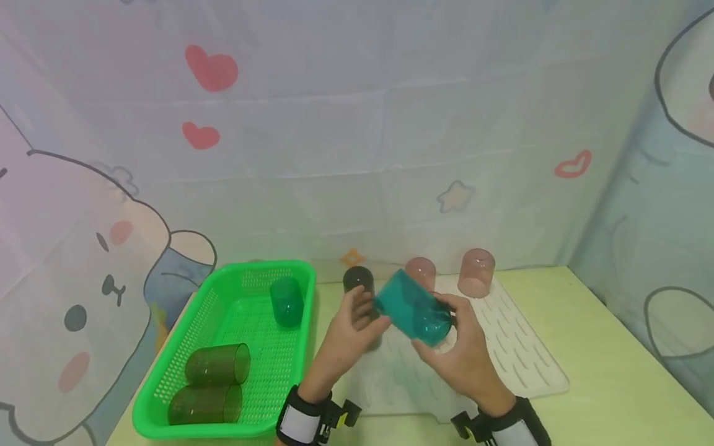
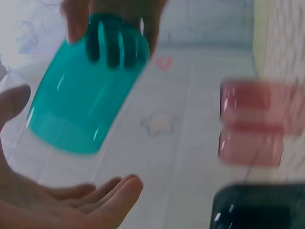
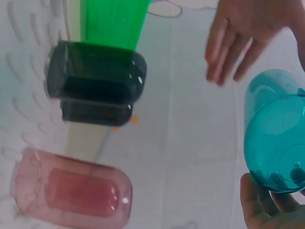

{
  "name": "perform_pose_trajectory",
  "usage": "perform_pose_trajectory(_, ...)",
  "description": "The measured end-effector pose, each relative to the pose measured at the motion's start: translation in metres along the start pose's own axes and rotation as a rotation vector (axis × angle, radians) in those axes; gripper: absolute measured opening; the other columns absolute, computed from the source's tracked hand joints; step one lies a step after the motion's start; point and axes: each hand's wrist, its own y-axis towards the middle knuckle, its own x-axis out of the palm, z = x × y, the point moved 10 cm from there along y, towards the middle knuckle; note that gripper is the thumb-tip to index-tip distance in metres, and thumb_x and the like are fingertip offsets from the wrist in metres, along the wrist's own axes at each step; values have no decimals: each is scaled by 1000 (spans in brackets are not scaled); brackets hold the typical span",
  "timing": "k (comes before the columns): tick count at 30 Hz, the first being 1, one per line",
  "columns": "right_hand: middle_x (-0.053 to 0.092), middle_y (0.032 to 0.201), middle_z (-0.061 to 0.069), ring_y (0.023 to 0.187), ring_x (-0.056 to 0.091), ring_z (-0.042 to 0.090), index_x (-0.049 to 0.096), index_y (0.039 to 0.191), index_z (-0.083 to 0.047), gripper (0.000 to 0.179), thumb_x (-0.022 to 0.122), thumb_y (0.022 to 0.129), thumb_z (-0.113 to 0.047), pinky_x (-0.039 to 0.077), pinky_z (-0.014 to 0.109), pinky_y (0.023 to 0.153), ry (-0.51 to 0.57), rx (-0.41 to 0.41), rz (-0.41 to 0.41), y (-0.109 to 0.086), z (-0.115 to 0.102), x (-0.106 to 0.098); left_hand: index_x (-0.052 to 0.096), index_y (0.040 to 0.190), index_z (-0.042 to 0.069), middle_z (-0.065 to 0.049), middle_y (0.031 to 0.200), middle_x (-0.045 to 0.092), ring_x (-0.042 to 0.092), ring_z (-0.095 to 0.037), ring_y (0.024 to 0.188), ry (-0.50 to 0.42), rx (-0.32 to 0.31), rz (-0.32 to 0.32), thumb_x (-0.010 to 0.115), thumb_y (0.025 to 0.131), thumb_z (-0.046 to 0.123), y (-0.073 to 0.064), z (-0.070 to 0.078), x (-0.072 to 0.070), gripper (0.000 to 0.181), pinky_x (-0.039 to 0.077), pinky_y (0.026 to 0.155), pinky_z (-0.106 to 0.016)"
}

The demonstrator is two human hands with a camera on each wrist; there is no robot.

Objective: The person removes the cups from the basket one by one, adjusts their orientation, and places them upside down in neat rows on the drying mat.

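A teal see-through cup (image 1: 411, 306) is held tilted above the white mat, its rim toward the left hand. The right hand (image 1: 465, 359) grips it near the base, with fingers and thumb on either side, as the left wrist view also shows. By the rim, the left hand (image 1: 346, 334) is spread with fingers and thumb apart; a gap shows between its fingers and the cup in the left wrist view. Behind the left hand stands a dark cup (image 1: 358, 277); the right wrist view shows two dark cups (image 3: 95, 71) close together.
On the ridged white mat (image 1: 519, 353), two pink cups (image 1: 476, 272) stand upside down at the back. A green basket (image 1: 309, 347) at the left holds a teal cup (image 1: 287, 303) and two brown cups (image 1: 214, 365) lying down. A printed cloth (image 1: 334, 124) hangs behind the table.
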Motion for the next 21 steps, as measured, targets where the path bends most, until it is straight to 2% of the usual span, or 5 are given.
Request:
perform_pose_trajectory(5,50,118,10,102,49,19,46,124,2,73,83,61,-4,42,18,82,-50,23,15,6,4,-19,35,142,1,-18,140,42,42,-32,128,193,93,-9,62,92,32,-3,13,-10,65,36,104,-42)
perform_pose_trajectory(11,49,118,9,100,47,17,46,130,-5,78,85,63,-4,45,19,78,-100,40,-3,11,9,-36,55,126,2,-13,120,55,54,-28,110,536,166,50,61,92,33,-6,24,-16,46,44,92,-45)
perform_pose_trajectory(15,49,118,11,101,46,18,47,133,-6,77,84,65,-4,44,19,77,-150,107,-2,9,21,-51,60,119,2,-16,120,56,53,-31,112,717,206,96,62,91,31,-9,28,-20,41,46,91,-45)
perform_pose_trajectory(17,48,118,14,101,46,21,47,131,-3,74,83,66,-5,47,28,77,-187,132,-13,9,28,-60,61,119,3,-16,121,55,53,-31,114,782,197,106,61,91,32,-11,28,-23,41,47,90,-44)
perform_pose_trajectory(21,47,114,20,98,47,30,46,126,5,70,81,67,-7,46,49,72,-286,138,-35,13,41,-77,60,121,3,-14,123,55,53,-31,114,855,168,80,60,92,33,-13,25,-28,42,47,89,-45)
